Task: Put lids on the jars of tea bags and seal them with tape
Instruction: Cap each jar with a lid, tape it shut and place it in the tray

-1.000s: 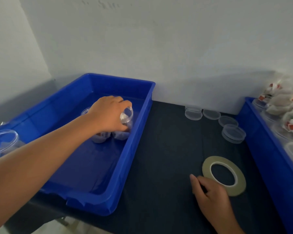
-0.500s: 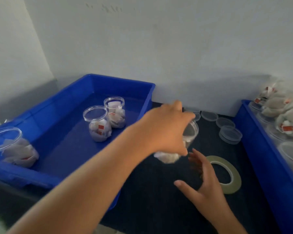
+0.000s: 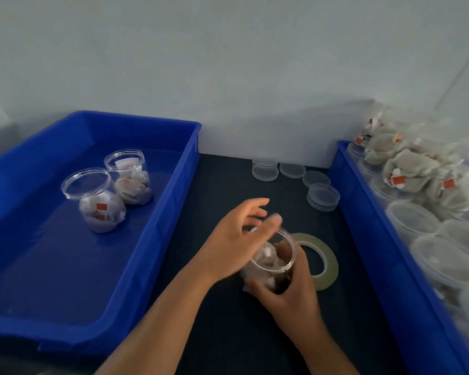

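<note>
Near the middle of the dark table (image 3: pixel 222 185), the right hand (image 3: pixel 290 293) grips a lidless jar (image 3: pixel 275 259) of tea bags from its near right side, fingers curled round the wall. The left hand (image 3: pixel 233 247) is blurred at the jar's left, fingers loosely spread by the rim; contact cannot be told. A tape roll (image 3: pixel 329 266) lies flat just right of the jar. Clear lids (image 3: pixel 323 197) sit farther back. Two open jars (image 3: pixel 98 201) stand in the left bin (image 3: pixel 171 212); loose tea bags (image 3: pixel 406 169) fill the right bin (image 3: pixel 368 226).
</note>
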